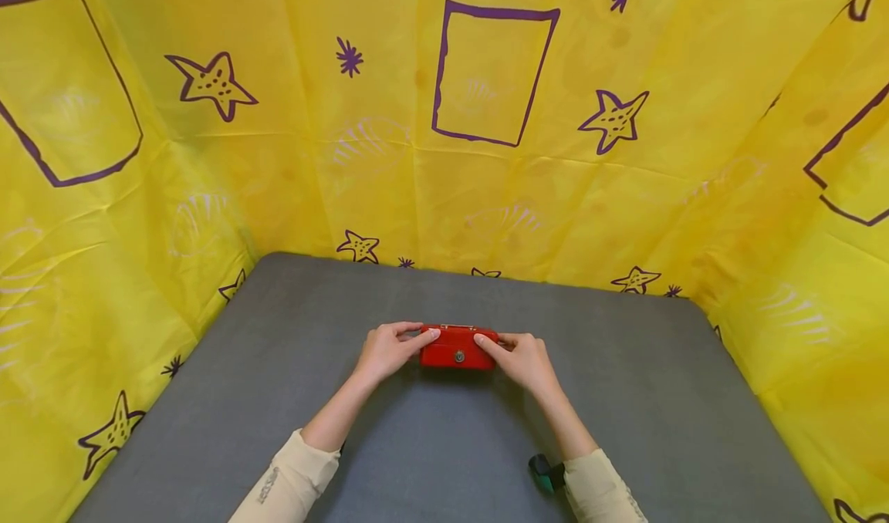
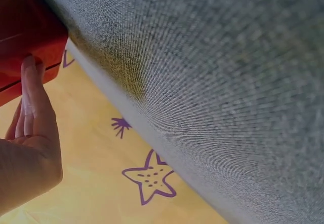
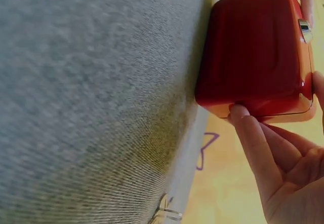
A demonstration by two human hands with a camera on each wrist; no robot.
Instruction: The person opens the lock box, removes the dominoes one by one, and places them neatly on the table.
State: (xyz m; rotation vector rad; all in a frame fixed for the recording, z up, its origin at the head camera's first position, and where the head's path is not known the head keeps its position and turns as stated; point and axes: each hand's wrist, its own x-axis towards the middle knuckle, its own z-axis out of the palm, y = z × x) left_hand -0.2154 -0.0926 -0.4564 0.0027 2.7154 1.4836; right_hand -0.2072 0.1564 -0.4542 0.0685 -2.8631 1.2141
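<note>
A small red cash box (image 1: 458, 345) with a round lock on its front and a thin handle on top is held at the middle of the grey table. My left hand (image 1: 389, 351) grips its left end, thumb on the front face and fingers behind. At the other end my right hand (image 1: 525, 359) holds it the same way. In the left wrist view, a fingertip of the left hand (image 2: 38, 127) presses the box's side. A dark red face of the box (image 3: 250, 51) shows in the right wrist view, close to the table surface; whether it touches is unclear.
The grey table top (image 1: 625, 399) stretches around the box on all sides. Yellow cloth walls (image 1: 500, 191) with purple stars and outlined shapes stand along the back, left and right edges. A dark wrist device (image 1: 545, 474) sits at the right sleeve's cuff.
</note>
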